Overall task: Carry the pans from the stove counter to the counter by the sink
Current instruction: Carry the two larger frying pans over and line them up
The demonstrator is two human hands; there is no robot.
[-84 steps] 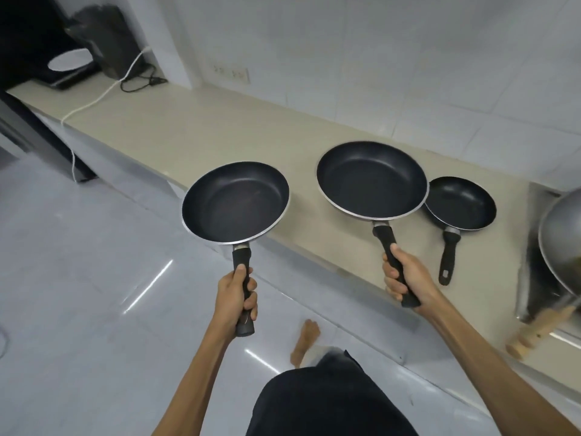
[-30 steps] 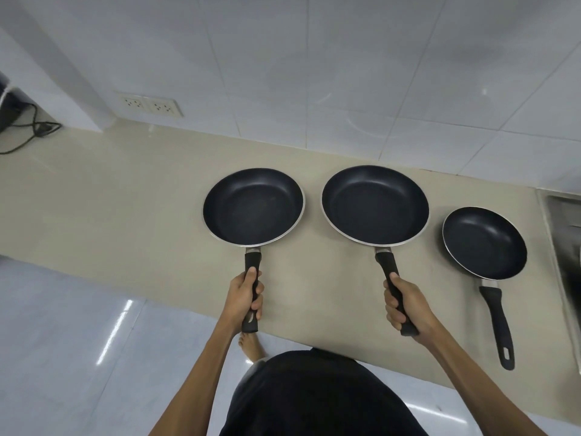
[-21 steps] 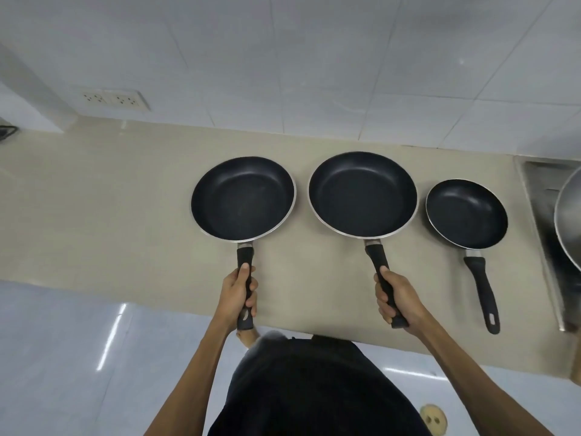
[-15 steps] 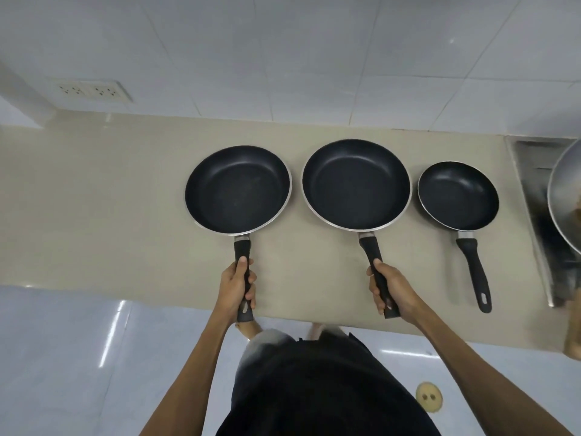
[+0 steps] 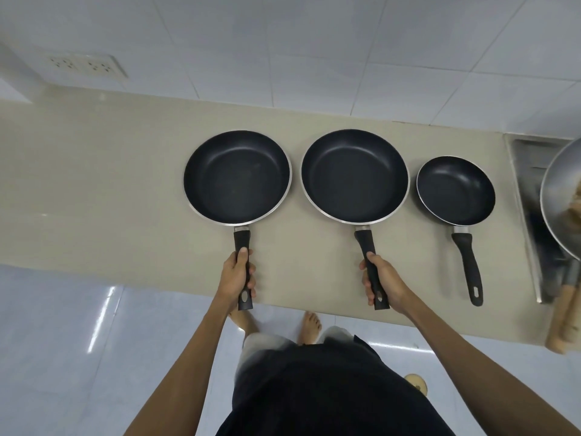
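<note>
Three black non-stick frying pans stand in a row on the beige counter [image 5: 94,184]. My left hand [image 5: 235,278] grips the black handle of the left pan [image 5: 237,176]. My right hand [image 5: 382,283] grips the handle of the middle pan [image 5: 355,174], the largest of the three. Both pans sit low on the counter, handles pointing toward me. The small pan [image 5: 456,190] rests at the right, its handle free.
A steel sink [image 5: 531,171] lies at the counter's right end, with a steel wok [image 5: 559,196] and its wooden handle [image 5: 562,322] over it. A wall socket [image 5: 83,66] sits on the white tiles at back left. Grey floor runs below the counter edge.
Both hands have brought the two pans over the counter and lowered them beside the small pan. The view has shifted to face the counter squarely.
</note>
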